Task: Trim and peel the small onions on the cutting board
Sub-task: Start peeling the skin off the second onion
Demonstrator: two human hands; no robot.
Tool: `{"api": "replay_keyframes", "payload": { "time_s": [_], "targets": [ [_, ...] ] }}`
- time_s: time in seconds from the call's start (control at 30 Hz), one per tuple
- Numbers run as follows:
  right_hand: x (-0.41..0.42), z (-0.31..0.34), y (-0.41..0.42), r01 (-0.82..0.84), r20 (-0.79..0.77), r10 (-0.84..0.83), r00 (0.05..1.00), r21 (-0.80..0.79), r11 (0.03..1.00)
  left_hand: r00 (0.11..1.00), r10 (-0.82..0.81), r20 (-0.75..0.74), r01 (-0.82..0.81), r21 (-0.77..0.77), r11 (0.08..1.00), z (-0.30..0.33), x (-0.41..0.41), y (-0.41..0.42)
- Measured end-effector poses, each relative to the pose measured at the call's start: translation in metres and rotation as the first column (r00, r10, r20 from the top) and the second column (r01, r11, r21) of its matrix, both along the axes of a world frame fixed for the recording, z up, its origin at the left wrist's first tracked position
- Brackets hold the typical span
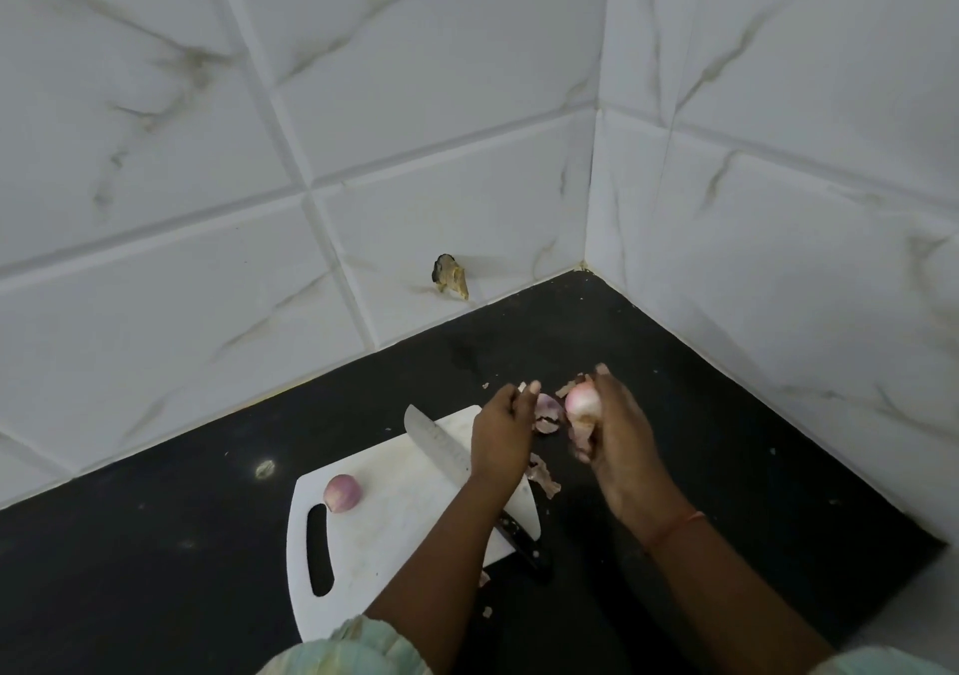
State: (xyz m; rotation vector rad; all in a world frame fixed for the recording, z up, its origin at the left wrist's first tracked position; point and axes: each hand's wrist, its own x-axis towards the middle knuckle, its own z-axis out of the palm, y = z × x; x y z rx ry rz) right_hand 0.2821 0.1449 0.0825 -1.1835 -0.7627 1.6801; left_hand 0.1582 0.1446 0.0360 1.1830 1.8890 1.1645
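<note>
I see a white plastic cutting board [394, 529] with a slotted handle lying on the matte black countertop [155, 570], in a corner of glossy white marble-veined wall tiles [363, 103]. The board holds one small round onion [342, 492], pinkish purple and smooth, near the handle slot on the left. A steel-bladed kitchen knife [441, 446] with a black riveted handle lies across the board's right side, partly under my left forearm.

My right hand [617, 436] is raised over the counter just right of the board, its fingers curled and pressed around a second onion [582, 402], pale pink and shiny where the skin is off, with loose papery skin hanging below it. My left hand [501, 436] is beside it, thumb and fingertips drawn together at the far end; I cannot tell whether they pinch a scrap of skin.

Thin, crinkled purple onion peels [547, 412] lie between the hands and along the board's right edge. A dry brown flake [450, 276] clings to the far wall.
</note>
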Motion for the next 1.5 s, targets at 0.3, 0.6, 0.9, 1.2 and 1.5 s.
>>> {"api": "replay_keyframes", "payload": {
  "time_s": [0.3,0.6,0.9,1.2,1.5],
  "targets": [
    [0.007,-0.003,0.003,0.008,-0.201,-0.024,0.979,-0.083,0.997,0.965,-0.261,0.009,0.261,-0.057,0.964,0.014,0.002,-0.016],
    [0.0,0.001,-0.002,-0.035,-0.146,0.018,0.989,-0.112,0.993,0.987,-0.137,-0.082,0.154,0.261,0.953,0.016,0.018,-0.034],
    [-0.003,0.002,-0.008,-0.01,-0.12,-0.009,0.993,-0.158,0.987,0.995,-0.058,-0.081,0.08,0.296,0.952,0.022,0.025,-0.036],
    [0.007,-0.002,-0.005,0.003,0.28,-0.029,0.96,0.092,0.996,0.98,-0.039,-0.197,0.079,0.196,0.977,0.027,0.016,-0.021],
    [0.003,-0.004,-0.009,-0.046,0.196,0.032,0.98,0.064,0.997,0.895,-0.14,-0.424,0.186,0.069,0.98,0.019,0.003,-0.014]
  ]
}}
